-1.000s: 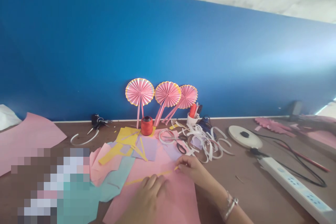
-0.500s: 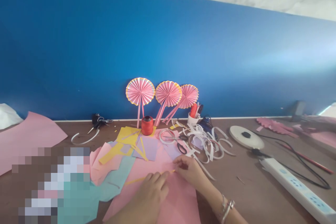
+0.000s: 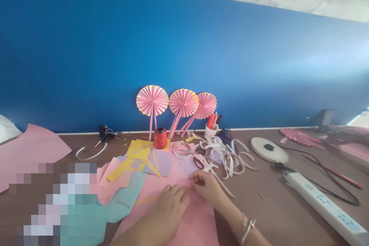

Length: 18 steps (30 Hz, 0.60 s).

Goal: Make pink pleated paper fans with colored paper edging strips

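A narrow yellow paper strip [image 3: 145, 200] lies across a large sheet of pink paper [image 3: 198, 223]. My left hand [image 3: 171, 207] lies over the strip with its fingers flat on the sheet, covering the strip's middle. Thumb and fingertips of my right hand [image 3: 203, 186] pinch the strip's right end, just beyond my left fingertips. Behind my hands, yellow paper pieces [image 3: 140, 149] and a lilac square [image 3: 161, 163] rest on the pink sheet. A spool of red thread [image 3: 160, 139] stands at the back.
Three pleated pink paper fans [image 3: 152, 100] lean on the blue partition [image 3: 184, 46]. Curled white strips [image 3: 230, 157] and scissors [image 3: 198, 162] lie behind my right hand. A power strip [image 3: 323, 198] and round cream device [image 3: 269, 150] are right; teal paper [image 3: 86, 217] is left.
My left hand has slid slightly right along the yellow strip, toward my right fingertips. The right hand keeps its pinch. The whole view has shifted a little.
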{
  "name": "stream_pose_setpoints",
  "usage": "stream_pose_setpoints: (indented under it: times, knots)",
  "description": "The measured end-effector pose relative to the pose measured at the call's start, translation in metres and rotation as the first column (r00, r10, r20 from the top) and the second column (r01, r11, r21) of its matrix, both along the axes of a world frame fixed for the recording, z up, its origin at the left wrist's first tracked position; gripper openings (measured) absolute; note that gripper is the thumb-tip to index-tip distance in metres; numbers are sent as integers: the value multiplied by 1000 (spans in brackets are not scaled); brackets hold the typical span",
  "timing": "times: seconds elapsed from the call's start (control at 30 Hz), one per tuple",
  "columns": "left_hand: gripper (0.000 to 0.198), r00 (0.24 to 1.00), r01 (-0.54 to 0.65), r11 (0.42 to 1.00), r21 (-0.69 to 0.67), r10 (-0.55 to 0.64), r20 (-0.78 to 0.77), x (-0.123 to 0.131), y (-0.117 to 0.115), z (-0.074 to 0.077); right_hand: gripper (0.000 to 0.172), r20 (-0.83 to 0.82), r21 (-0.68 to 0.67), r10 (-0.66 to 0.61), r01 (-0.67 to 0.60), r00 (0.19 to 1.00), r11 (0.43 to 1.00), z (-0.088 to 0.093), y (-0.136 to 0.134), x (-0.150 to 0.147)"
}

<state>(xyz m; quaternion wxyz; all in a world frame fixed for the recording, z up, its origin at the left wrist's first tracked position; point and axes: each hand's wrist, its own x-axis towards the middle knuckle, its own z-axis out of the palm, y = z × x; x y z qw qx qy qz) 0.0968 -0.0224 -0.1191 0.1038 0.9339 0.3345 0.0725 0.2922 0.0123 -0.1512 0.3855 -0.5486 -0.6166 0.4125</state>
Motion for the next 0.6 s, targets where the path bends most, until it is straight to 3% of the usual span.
stream_pose_setpoints:
  times: [0.23,0.6]
  knots:
    - [46,1000,-7,1000,8,7,20,-1,0,-2,23,44,1,14,-15,999,1000,1,-1,-1]
    - [51,1000,-17,1000,-20,17,5,-1,-1,4,24,110,26,3,-5,994,1000,1,0,-1]
